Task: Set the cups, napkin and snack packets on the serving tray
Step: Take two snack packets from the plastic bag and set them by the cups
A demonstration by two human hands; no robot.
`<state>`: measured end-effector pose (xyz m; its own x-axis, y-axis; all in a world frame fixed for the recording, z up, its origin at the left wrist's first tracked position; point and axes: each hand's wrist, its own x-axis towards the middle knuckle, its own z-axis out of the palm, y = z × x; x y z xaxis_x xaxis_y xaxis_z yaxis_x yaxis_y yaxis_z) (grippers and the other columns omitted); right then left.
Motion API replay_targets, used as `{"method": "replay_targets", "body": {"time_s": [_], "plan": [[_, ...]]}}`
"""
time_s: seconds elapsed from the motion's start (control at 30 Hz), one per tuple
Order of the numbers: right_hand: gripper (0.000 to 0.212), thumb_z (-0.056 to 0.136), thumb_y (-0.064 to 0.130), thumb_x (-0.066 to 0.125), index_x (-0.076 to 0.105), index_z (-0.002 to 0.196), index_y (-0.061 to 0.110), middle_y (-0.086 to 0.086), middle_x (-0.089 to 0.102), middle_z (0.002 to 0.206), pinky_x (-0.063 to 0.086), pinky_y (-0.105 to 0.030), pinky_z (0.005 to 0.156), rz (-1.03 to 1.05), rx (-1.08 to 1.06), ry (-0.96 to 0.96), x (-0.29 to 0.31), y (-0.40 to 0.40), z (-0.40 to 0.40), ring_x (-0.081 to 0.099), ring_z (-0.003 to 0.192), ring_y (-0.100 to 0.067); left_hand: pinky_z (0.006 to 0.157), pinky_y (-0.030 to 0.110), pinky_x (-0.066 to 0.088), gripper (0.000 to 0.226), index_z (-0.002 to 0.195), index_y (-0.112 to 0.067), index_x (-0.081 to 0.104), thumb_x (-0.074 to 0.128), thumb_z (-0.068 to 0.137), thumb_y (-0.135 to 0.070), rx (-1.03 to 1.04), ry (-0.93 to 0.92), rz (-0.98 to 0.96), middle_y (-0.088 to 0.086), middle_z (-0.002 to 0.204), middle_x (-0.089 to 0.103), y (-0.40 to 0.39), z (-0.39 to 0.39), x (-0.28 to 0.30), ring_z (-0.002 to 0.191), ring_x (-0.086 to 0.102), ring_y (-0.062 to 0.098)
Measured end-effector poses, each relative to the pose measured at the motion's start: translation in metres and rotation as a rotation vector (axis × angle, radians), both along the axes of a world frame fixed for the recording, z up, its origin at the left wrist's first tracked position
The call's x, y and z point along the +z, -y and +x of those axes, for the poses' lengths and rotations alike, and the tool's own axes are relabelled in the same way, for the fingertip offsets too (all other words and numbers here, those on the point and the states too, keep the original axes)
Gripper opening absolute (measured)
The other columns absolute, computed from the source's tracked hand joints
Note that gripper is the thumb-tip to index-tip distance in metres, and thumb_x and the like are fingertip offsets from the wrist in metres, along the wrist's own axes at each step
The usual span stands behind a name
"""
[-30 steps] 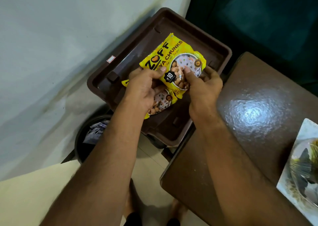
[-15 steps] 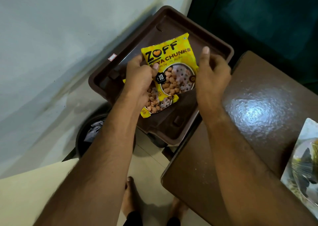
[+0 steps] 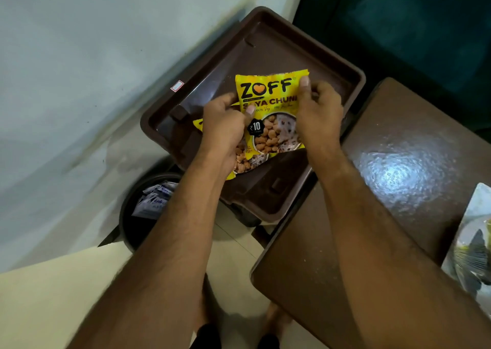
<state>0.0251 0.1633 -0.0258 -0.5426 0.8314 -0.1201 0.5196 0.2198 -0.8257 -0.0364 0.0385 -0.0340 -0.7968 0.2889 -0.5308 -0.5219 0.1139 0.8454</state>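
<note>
Over the last second I have turned the top snack packet [image 3: 268,109] from a slant to nearly square with me, so its yellow face and lettering now read upright, and my right hand [image 3: 318,114] has come back onto it after lifting off for a moment. That hand's grip is now closed on the packet's upper right edge, thumb on the front near the corner. My left hand [image 3: 225,133] has its grip closed on the left side of the same packet, thumb pressed near the price badge, and it also covers most of the second packet [image 3: 240,162], which pokes out yellow below and to the left of my palm. Both packets sit over the floor of the brown serving tray [image 3: 356,82], which lies beside the dark desk [image 3: 398,162]; whether the top one rests flat on the lower one or is slightly raised, I cannot tell. To my mind the packets are as good as placed: I am only straightening them. No cups or napkin are on the tray yet, so most of the task remains.
</note>
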Motion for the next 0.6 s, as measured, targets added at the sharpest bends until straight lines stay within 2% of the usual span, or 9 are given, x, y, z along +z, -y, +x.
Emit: {"method": "replay_targets", "body": {"time_s": [0.1, 0.2, 0.27, 0.33, 0.43, 0.5, 0.6], "plan": [[0.028, 0.104, 0.033, 0.058, 0.073, 0.104, 0.009, 0.002, 0.072, 0.089, 0.054, -0.029, 0.074, -0.035, 0.024, 0.017, -0.004, -0.004, -0.003, 0.066, 0.082, -0.010, 0.095, 0.042, 0.061, 0.026, 0.121, -0.013, 0.073, 0.068, 0.096, -0.006, 0.024, -0.087, -0.077, 0.001, 0.104, 0.081, 0.004, 0.003, -0.002, 0.100, 0.076, 0.015], [0.026, 0.103, 0.029, 0.060, 0.073, 0.104, 0.007, -0.006, 0.075, 0.096, 0.060, -0.042, 0.086, -0.053, -0.030, 0.008, -0.008, -0.011, -0.003, 0.071, 0.093, -0.020, 0.090, 0.028, 0.057, 0.030, 0.119, -0.013, 0.072, 0.075, 0.090, -0.017, 0.143, -0.350, -0.377, -0.006, 0.100, 0.073, 0.011, 0.010, 0.000, 0.096, 0.069, 0.009], [0.025, 0.103, 0.028, 0.059, 0.072, 0.106, 0.007, -0.006, 0.075, 0.100, 0.060, -0.045, 0.090, -0.067, -0.061, -0.006, -0.007, -0.015, -0.003, 0.072, 0.096, -0.022, 0.086, 0.022, 0.045, 0.037, 0.122, -0.013, 0.068, 0.076, 0.087, -0.020, 0.171, -0.436, -0.572, 0.001, 0.117, 0.068, 0.015, 0.015, -0.002, 0.110, 0.063, 0.016], [0.024, 0.104, 0.027, 0.058, 0.072, 0.107, 0.008, -0.004, 0.075, 0.099, 0.061, -0.042, 0.089, -0.076, -0.070, -0.022, -0.006, -0.020, -0.004, 0.072, 0.094, -0.018, 0.091, 0.026, 0.037, 0.054, 0.130, -0.010, 0.057, 0.078, 0.083, -0.023, 0.115, -0.412, -0.716, 0.012, 0.134, 0.056, 0.018, 0.020, -0.009, 0.125, 0.053, 0.029], [0.024, 0.105, 0.026, 0.056, 0.073, 0.107, 0.009, -0.001, 0.074, 0.097, 0.059, -0.033, 0.081, -0.074, -0.065, -0.031, -0.006, -0.025, -0.005, 0.071, 0.091, -0.014, 0.105, 0.044, 0.042, 0.076, 0.138, -0.004, 0.042, 0.083, 0.082, -0.033, 0.057, -0.291, -0.761, 0.020, 0.143, 0.047, 0.019, 0.023, -0.018, 0.131, 0.049, 0.039], [0.024, 0.105, 0.027, 0.056, 0.073, 0.107, 0.009, 0.001, 0.074, 0.095, 0.056, -0.029, 0.077, -0.076, -0.063, -0.022, -0.006, -0.026, -0.006, 0.070, 0.088, -0.011, 0.107, 0.048, 0.044, 0.081, 0.139, -0.002, 0.038, 0.083, 0.082, -0.039, 0.043, -0.279, -0.753, 0.022, 0.141, 0.050, 0.018, 0.023, -0.022, 0.129, 0.053, 0.040], [0.026, 0.104, 0.030, 0.057, 0.073, 0.106, 0.010, 0.002, 0.072, 0.091, 0.058, -0.032, 0.078, -0.072, -0.056, 0.010, -0.007, -0.026, -0.007, 0.068, 0.084, -0.010, 0.096, 0.047, 0.055, 0.081, 0.134, -0.005, 0.036, 0.088, 0.078, -0.030, 0.070, -0.291, -0.737, 0.019, 0.126, 0.064, 0.018, 0.019, -0.024, 0.111, 0.067, 0.038]]}}
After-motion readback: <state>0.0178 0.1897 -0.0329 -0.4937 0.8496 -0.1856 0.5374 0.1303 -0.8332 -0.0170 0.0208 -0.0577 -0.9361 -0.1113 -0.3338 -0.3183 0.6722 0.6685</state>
